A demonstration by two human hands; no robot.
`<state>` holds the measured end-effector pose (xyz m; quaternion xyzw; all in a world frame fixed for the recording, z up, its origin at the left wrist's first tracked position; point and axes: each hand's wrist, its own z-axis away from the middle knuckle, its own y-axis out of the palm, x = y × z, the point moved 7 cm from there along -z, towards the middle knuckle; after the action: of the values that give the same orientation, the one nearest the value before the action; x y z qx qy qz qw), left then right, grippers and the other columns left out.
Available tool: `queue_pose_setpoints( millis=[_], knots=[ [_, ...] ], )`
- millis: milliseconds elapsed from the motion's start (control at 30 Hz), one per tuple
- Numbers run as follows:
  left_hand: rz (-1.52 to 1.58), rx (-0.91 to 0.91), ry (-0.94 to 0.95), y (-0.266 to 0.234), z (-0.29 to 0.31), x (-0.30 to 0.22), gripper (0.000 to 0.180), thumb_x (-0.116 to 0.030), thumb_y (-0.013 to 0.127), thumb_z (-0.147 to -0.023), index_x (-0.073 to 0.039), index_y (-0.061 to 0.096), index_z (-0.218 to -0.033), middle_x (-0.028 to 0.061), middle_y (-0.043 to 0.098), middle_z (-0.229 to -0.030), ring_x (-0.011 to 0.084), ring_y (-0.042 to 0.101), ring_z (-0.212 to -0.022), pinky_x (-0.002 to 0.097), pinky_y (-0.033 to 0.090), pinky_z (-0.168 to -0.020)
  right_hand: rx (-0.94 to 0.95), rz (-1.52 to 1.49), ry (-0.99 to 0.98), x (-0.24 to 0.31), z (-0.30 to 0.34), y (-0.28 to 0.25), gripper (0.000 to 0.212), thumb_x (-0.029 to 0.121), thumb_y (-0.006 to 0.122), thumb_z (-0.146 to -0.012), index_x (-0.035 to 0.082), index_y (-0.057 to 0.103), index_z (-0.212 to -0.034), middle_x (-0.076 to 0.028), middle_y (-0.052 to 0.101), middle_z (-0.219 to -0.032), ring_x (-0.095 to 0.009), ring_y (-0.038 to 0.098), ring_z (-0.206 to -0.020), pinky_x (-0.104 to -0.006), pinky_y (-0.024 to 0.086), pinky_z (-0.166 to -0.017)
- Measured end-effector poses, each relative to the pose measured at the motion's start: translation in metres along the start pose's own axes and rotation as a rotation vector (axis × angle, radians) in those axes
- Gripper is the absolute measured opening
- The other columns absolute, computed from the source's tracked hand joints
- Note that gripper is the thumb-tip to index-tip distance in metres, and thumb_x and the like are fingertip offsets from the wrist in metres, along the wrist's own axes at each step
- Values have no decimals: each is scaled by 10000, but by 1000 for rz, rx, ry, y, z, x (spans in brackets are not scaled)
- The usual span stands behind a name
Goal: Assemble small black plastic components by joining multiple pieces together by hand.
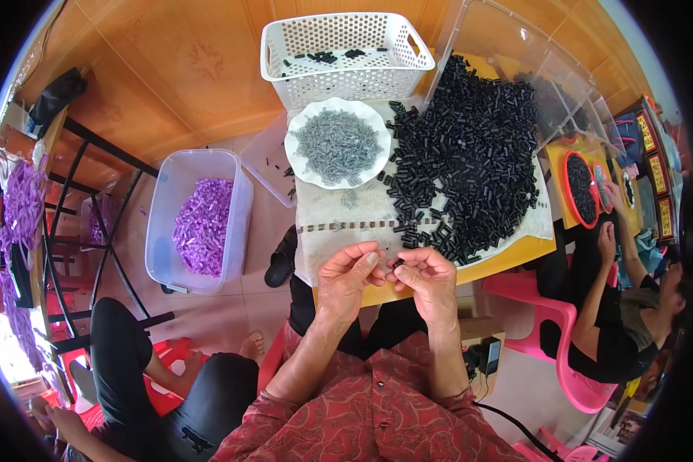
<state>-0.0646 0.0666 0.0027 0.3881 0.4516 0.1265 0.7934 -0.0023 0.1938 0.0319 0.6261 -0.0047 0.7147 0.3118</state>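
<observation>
My left hand (345, 281) is closed in a pinch, thumb against fingertips, just over the table's near edge. Whatever lies between those fingertips is too small to make out. Close beside it, my right hand (427, 283) pinches a small black cylindrical piece (397, 263) between thumb and forefinger. Beyond my hands spreads a big heap of similar black pieces (470, 162) on a pale cloth (323, 208). To the left of the heap, a white scalloped plate (294, 146) holds a mound of small clear grey pieces (339, 145).
A white perforated basket (346, 81) with a few black pieces stands at the back, beside a tilted clear plastic bin (508, 35). On the left floor sits a translucent tub (239, 231) of purple pieces. People sit at both sides; a pink chair (570, 331) is at right.
</observation>
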Motion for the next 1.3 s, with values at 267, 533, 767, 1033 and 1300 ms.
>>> queue_pose_setpoints(
  millis=[267, 533, 767, 1033, 1300],
  knots=[
    [-77, 16, 55, 4, 2, -2, 174, -11, 603, -883, 4, 653, -1049, 108, 685, -929, 119, 628, -693, 242, 535, -629, -41, 126, -60, -4, 1, -4, 150, -69, 721, -756, -10, 619, -849, -70, 661, -789, -89, 622, -678, -197, 486, -584],
    [-120, 20, 121, 4, 2, -2, 171, -1, 624, -869, 5, 661, -1035, 97, 690, -919, 110, 636, -728, 237, 534, -658, -45, 144, -150, 4, 2, 4, 157, -95, 717, -747, -10, 618, -834, -67, 652, -803, -91, 616, -727, -208, 506, -671],
    [-306, 21, 186, 6, 4, -10, 165, -13, 638, -864, 2, 670, -1026, 79, 690, -915, 94, 629, -741, 223, 530, -686, -88, 244, -227, 9, 5, 3, 152, -103, 711, -749, -21, 617, -836, -75, 650, -822, -106, 626, -749, -222, 524, -702],
    [-302, 33, 189, 8, 4, -11, 160, -17, 636, -868, 8, 670, -1022, 73, 689, -917, 88, 626, -746, 213, 528, -694, -79, 284, -230, 12, 7, 6, 150, -90, 722, -744, -18, 622, -830, -77, 657, -845, -108, 629, -762, -229, 524, -693],
    [-488, 49, 260, 17, 9, -18, 183, -29, 622, -882, 8, 662, -1057, 79, 689, -947, 79, 624, -757, 206, 527, -699, -86, 381, -336, 16, 7, 5, 166, -92, 735, -721, -8, 633, -823, -70, 661, -847, -107, 622, -760, -235, 521, -685]
  ],
)
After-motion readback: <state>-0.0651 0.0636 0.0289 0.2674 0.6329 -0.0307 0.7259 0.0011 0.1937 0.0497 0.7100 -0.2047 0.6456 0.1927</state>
